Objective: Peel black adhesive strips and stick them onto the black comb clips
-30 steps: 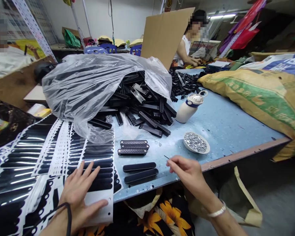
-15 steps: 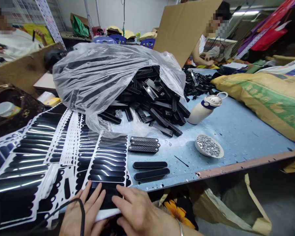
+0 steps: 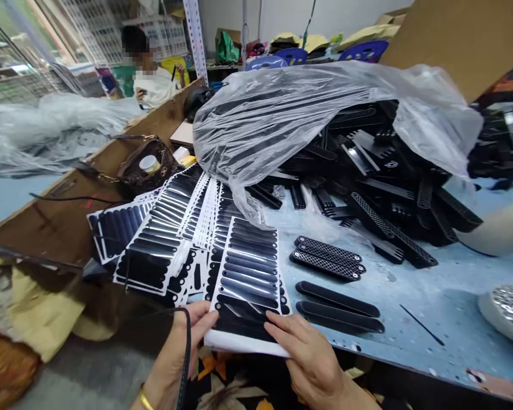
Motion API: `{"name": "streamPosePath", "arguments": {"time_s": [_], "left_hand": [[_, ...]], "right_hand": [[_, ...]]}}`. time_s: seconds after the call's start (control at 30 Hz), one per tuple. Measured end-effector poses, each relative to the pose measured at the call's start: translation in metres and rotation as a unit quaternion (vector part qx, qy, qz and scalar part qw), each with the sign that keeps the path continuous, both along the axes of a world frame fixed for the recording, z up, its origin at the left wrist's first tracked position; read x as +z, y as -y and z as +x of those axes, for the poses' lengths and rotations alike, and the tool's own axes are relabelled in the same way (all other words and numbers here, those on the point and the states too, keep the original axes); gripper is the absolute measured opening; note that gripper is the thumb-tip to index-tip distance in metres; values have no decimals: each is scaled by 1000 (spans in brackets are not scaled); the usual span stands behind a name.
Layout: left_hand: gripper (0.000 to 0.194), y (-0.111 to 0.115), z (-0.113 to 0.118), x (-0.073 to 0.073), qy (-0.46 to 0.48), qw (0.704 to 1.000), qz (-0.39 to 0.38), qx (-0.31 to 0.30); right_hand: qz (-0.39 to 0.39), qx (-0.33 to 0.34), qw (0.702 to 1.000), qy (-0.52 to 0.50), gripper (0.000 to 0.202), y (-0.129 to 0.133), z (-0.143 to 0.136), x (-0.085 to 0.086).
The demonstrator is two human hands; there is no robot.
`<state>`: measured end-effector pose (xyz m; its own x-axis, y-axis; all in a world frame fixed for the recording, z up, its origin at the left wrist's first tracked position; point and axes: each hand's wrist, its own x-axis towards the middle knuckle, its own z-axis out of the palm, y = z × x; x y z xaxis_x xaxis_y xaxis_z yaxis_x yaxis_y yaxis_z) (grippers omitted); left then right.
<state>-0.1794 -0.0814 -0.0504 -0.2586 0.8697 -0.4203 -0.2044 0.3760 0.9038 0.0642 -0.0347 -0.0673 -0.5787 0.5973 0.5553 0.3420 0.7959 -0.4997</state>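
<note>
My left hand pinches the left side of a white-backed sheet of black strip stickers, close to its near end. At the opposite side my right hand is closed on the same sheet, fingertips on top and thumb out of sight. Between the hands, the near end bends down at the table edge and its white backing shows. Beyond the right hand lie two smooth black strips, and behind them a short stack of black comb handles with a mesh pattern.
More sticker sheets fan out to the left, near a brown bag. A clear plastic bag spills black folding combs. To the right are a thin black stick, a bowl of metal bits and a pale bottle.
The view has swung left. My left hand has gone from lying with spread fingers on the sheet to pinching its left side. My right hand stays at the right side.
</note>
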Motion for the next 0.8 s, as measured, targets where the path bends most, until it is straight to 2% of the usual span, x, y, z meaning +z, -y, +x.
{"name": "streamPosePath", "arguments": {"time_s": [0.1,0.17,0.27,0.37,0.5,0.6,0.7,0.8], "left_hand": [[23,-2,8,6,152,988,4,1],[21,-3,8,6,179,983,13,24],[23,-4,5,4,200,978,23,47],[27,-4,9,7,209,976,10,57],[35,-6,20,14,196,979,7,60],[36,-7,24,18,191,980,18,58],[35,-8,26,20,167,985,39,36],[36,-8,30,20,139,988,68,-4]], "right_hand": [[-5,1,999,51,51,1,1,6],[5,-8,997,74,40,0,3,19],[12,-19,999,45,38,-2,1,44],[-12,-13,1000,17,14,-1,-11,59],[-63,28,995,75,18,2,-35,52],[-98,12,991,85,16,2,-48,39],[-124,10,990,68,21,-1,-56,32],[-143,13,988,62,29,-6,-60,32]]}}
